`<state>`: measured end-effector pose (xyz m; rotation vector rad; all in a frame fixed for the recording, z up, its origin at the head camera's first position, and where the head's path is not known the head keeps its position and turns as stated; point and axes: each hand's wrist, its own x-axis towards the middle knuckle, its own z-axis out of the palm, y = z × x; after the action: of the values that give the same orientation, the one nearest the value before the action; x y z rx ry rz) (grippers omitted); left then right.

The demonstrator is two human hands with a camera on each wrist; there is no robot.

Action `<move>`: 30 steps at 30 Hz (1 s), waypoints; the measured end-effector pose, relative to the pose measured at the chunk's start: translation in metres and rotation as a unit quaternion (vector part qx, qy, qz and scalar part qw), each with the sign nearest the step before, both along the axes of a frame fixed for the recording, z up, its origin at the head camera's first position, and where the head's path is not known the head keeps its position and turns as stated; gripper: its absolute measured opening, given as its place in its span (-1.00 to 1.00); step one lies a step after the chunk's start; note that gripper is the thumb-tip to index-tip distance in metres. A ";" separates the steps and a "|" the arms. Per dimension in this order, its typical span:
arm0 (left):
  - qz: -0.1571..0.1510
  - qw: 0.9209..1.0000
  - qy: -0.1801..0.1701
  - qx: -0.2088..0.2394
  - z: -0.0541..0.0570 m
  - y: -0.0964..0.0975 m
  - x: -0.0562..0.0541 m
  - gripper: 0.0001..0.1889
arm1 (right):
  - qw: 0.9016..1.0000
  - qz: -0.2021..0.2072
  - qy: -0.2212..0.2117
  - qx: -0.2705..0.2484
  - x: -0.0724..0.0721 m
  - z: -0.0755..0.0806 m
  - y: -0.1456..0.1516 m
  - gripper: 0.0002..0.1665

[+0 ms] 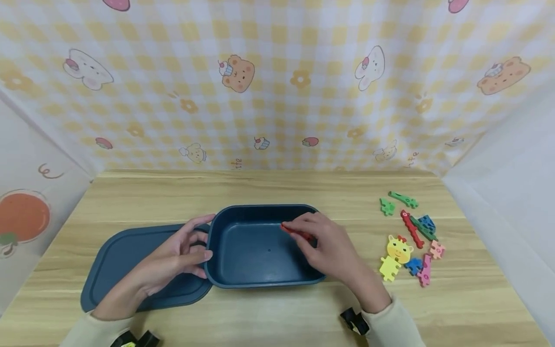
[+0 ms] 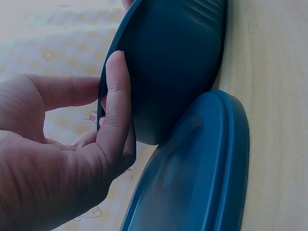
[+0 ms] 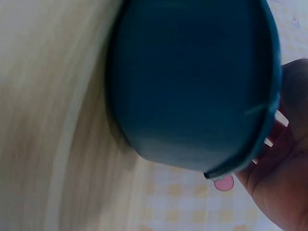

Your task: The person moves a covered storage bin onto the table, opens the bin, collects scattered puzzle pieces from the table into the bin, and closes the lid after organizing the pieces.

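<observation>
A dark blue box [image 1: 244, 255] with rounded corners stands in the middle of the table. My left hand [image 1: 186, 253] pinches its left rim between thumb and fingers, as the left wrist view [image 2: 115, 101] also shows. Over the right part of the box, my right hand [image 1: 323, 241] holds a small red piece [image 1: 284, 227], mostly covered by the fingers. The right wrist view shows the box's outer wall [image 3: 187, 91] and part of the right hand [image 3: 284, 178], but not the piece. The matching blue lid [image 1: 125, 265] lies flat at the left, partly beneath my left hand.
Colourful puzzle pieces lie at the right: a yellow animal head [image 1: 399, 249], a yellow body piece [image 1: 390, 268], a long red piece [image 1: 412, 229], a pink piece [image 1: 425, 271], plus several green and blue ones. A checked curtain [image 1: 277, 96] hangs behind the table.
</observation>
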<state>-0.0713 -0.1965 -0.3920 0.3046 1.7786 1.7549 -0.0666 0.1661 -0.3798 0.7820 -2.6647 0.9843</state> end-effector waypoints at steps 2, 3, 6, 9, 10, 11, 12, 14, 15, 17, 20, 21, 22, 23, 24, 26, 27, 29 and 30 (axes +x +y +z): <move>-0.006 1.000 0.000 0.007 -0.001 -0.001 -0.001 -0.18 | 1.000 0.007 -0.001 0.010 0.000 -0.003 -0.002 -0.72; -0.009 1.000 0.000 0.009 -0.001 -0.001 -0.001 -0.19 | 1.000 0.009 -0.001 0.016 0.001 -0.004 -0.003 -0.71; -0.015 1.000 0.002 0.010 -0.002 0.000 -0.004 -0.18 | 0.999 0.011 -0.004 0.031 0.002 -0.008 -0.004 -0.69; -0.012 1.000 0.000 0.004 -0.002 0.000 -0.001 -0.17 | 0.999 0.014 -0.004 0.039 0.005 -0.011 -0.007 -0.69; -0.011 1.000 0.000 0.001 -0.001 0.000 0.000 -0.17 | 0.999 0.016 -0.003 0.041 0.005 -0.012 -0.007 -0.70; -0.010 1.000 0.001 -0.001 -0.001 0.000 0.000 -0.16 | 0.999 0.018 0.000 0.042 0.006 -0.012 -0.008 -0.70; -0.009 1.000 0.002 -0.003 0.000 0.001 0.000 -0.16 | 0.999 0.021 0.003 0.043 0.006 -0.013 -0.008 -0.70; -0.006 1.000 0.004 -0.006 0.001 0.001 0.000 -0.15 | 0.999 0.024 0.012 0.043 0.005 -0.013 -0.009 -0.70; -0.005 1.000 0.005 -0.006 0.001 0.002 0.000 -0.15 | 0.999 0.025 0.017 0.041 0.005 -0.013 -0.010 -0.70; -0.006 1.000 0.007 -0.008 0.002 0.004 -0.002 -0.14 | 0.999 0.023 0.025 0.040 0.005 -0.013 -0.009 -0.69; -0.004 1.000 0.007 -0.011 0.003 0.004 -0.002 -0.14 | 0.998 0.025 0.025 0.046 0.006 -0.014 -0.009 -0.69; -0.003 1.000 0.007 -0.013 0.003 0.004 -0.002 -0.15 | 0.998 0.028 0.022 0.050 0.006 -0.015 -0.009 -0.68; -0.002 1.000 0.007 -0.015 0.003 0.004 -0.002 -0.15 | 0.998 0.029 0.019 0.054 0.006 -0.015 -0.010 -0.68; -0.001 1.000 0.007 -0.017 0.003 0.003 -0.001 -0.15 | 0.998 0.031 0.016 0.057 0.005 -0.015 -0.010 -0.68; 0.001 1.000 0.006 -0.018 0.003 0.003 -0.001 -0.15 | 0.998 0.032 0.014 0.060 0.005 -0.016 -0.011 -0.68; 0.002 1.000 0.005 -0.019 0.003 0.002 0.000 -0.16 | 0.997 0.031 0.014 0.065 0.005 -0.016 -0.012 -0.69; 0.002 1.000 0.004 -0.018 0.003 0.002 0.000 -0.16 | 0.997 0.031 0.015 0.067 0.006 -0.016 -0.012 -0.70; 0.000 1.000 0.002 -0.018 0.003 0.002 0.000 -0.16 | 0.997 0.034 0.014 0.069 0.006 -0.015 -0.013 -0.72; -0.001 1.000 0.001 -0.017 0.003 0.002 0.000 -0.16 | 0.997 0.035 0.015 0.070 0.006 -0.015 -0.013 -0.73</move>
<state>-0.0716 -0.1945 -0.3892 0.2943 1.8077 1.7221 -0.0604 0.1530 -0.3953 0.9175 -2.7205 0.8016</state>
